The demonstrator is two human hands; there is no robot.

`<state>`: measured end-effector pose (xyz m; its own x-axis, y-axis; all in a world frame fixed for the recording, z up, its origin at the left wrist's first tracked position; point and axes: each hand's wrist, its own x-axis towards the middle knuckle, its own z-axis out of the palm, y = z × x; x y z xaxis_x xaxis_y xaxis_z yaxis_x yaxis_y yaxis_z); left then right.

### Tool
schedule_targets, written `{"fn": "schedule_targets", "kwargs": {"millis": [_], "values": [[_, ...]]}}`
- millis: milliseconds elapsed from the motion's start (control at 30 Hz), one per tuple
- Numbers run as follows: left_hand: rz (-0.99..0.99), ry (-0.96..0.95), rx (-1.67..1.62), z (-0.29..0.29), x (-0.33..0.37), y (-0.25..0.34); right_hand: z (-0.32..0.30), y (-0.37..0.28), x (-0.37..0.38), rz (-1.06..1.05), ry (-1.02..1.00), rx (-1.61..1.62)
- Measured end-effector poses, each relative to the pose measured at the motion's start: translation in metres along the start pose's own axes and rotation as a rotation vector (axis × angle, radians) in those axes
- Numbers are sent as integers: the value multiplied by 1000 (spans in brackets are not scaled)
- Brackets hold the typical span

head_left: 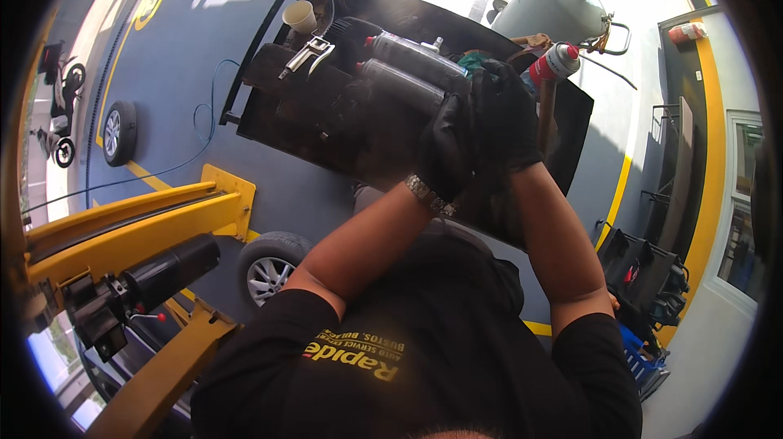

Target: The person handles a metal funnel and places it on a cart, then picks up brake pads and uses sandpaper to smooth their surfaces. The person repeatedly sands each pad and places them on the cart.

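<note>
Both my hands wear black gloves and are pressed together, raised in front of me over a black tool cart. My left hand, with a metal watch at the wrist, wraps against the heel of my right hand. Whether anything is held between them is hidden. Just beyond the hands lie two clear cylinders with red ends, a teal rag and a spray can with a red cap. A silver nozzle gun and a beige cup sit at the cart's far left.
A yellow lift arm and a black cylinder reach in from the left. One wheel stands near my left elbow, another lies farther left. A white tank is behind the cart; black racks and a blue crate are right.
</note>
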<state>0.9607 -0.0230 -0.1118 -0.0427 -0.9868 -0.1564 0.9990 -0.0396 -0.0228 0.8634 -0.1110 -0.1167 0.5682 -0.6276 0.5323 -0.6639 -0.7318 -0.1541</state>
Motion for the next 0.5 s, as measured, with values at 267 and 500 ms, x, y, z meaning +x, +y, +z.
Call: {"fn": "schedule_targets", "kwargs": {"millis": [267, 500], "values": [[202, -27, 94, -41, 9, -9, -40, -19, -14, 26, -376, 201], [456, 121, 1120, -73, 4, 2, -45, -56, -39, 276, -291, 519]]}}
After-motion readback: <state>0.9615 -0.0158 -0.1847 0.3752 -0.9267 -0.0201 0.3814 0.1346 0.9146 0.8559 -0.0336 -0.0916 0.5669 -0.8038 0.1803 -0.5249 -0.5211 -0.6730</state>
